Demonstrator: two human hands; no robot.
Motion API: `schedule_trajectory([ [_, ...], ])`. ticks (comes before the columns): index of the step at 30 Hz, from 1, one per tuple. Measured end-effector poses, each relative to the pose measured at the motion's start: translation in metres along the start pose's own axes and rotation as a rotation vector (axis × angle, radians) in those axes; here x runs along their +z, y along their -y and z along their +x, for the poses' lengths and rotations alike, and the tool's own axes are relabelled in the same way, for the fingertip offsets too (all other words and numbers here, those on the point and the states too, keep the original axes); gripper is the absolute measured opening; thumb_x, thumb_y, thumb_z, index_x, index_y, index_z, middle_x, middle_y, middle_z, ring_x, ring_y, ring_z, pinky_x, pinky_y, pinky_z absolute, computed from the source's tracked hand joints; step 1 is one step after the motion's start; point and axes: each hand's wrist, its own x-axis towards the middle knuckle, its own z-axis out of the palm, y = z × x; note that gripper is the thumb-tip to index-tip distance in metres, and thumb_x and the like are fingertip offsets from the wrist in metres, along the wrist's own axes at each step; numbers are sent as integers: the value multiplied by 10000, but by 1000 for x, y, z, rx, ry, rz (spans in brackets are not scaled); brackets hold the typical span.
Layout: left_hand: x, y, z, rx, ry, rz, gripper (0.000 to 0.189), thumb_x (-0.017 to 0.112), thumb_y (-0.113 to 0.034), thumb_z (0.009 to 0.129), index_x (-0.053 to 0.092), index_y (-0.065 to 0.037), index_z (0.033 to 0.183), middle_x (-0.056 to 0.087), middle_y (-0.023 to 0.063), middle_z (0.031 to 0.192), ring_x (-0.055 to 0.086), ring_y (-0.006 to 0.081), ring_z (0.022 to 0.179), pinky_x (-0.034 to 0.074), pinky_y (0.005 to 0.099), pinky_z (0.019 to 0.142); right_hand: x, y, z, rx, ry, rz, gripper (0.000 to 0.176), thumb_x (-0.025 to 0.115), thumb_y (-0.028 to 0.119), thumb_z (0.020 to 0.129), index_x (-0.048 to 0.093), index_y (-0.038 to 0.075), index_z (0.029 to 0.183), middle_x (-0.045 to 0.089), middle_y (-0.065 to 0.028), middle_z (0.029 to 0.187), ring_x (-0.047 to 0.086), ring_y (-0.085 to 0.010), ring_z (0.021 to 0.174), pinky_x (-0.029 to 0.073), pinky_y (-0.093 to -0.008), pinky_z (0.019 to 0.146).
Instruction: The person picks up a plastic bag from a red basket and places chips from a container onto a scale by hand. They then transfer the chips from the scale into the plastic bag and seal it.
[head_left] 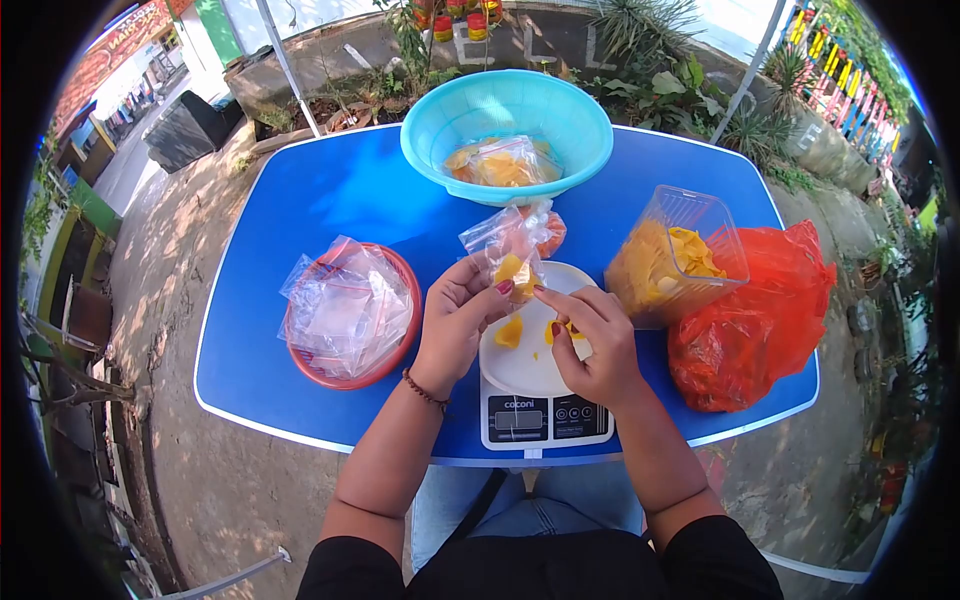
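My left hand [466, 308] pinches a small clear plastic bag [490, 238] with yellow chips in its near end. My right hand [600, 345] is just to the right, its index fingertip at the bag's edge and its thumb apart below. Under both hands is a white plate [515, 372] on a kitchen scale [547, 420] marked "coconi". One yellow chip [509, 332] lies on the plate, and more yellow pieces [566, 330] show beside my right thumb, partly hidden by it. Behind the held bag is a clear plastic bag with orange contents [549, 234].
A red basket [408, 330] of empty clear bags [350, 315] stands at left. At the back, a turquoise basin [430, 125] holds filled bags [508, 162]. On the right are a clear container [690, 205] of yellow chips [665, 262] and a red plastic bag [750, 330]. All are on a blue table [300, 200].
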Motion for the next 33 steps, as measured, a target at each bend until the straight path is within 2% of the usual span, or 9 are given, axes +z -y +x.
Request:
schedule_trajectory([
  [3,-1,0,1,6,66,-194,435,546,54,911,485,24,1341,619,173,1251,656,236,1113,551,339,953,-2,2,1,0,8,17,458,613,-12,716,680,61,1164,606,-69,829,592,-241,749,423,-370,681],
  [9,-3,5,2,64,-33,126,393,636,-8,909,520,15,1283,656,143,1170,672,197,1058,563,329,920,-2,2,0,-17,-50,20,444,614,-19,708,683,61,1140,604,-69,817,594,-241,738,419,-366,676],
  [12,-6,8,3,63,-35,154,388,673,-35,901,533,6,1261,668,124,1126,676,183,1033,565,328,914,-2,2,1,-29,-44,23,441,616,-19,705,684,61,1134,606,-69,820,594,-242,734,417,-367,673],
  [18,-2,6,2,100,8,153,427,660,-16,889,512,-2,1289,652,127,1159,667,200,1062,563,337,919,-1,1,0,-13,-25,-4,457,616,-14,709,678,59,1156,604,-71,822,595,-245,739,419,-368,674],
  [21,2,5,0,145,48,134,457,645,10,874,497,-1,1306,641,141,1192,663,214,1076,566,350,921,-3,4,1,70,4,8,485,615,-12,712,668,56,1189,601,-73,820,594,-245,743,425,-369,681],
  [24,0,6,1,67,47,-29,477,632,37,862,491,-2,1316,640,158,1204,664,223,1076,572,374,917,-2,1,0,35,0,0,507,614,-12,714,658,52,1215,599,-74,821,591,-244,744,430,-369,689],
  [27,1,4,0,67,47,23,386,673,-18,894,507,19,1240,662,165,1170,682,211,1021,593,338,861,-2,0,0,6,6,-2,504,614,-6,711,661,52,1209,600,-74,829,587,-249,748,427,-373,696],
  [30,1,2,0,57,-4,158,358,671,-53,913,519,19,1229,684,145,1118,697,194,973,606,309,799,-5,3,2,-18,6,2,467,607,-30,730,669,32,1188,603,-91,842,594,-243,736,459,-358,676],
  [33,-2,3,0,40,-34,171,323,651,-64,929,532,-2,1224,696,135,1098,702,190,981,619,301,779,-3,6,1,35,-123,145,381,587,-81,763,678,-2,1124,611,-114,864,614,-215,726,501,-308,641],
])
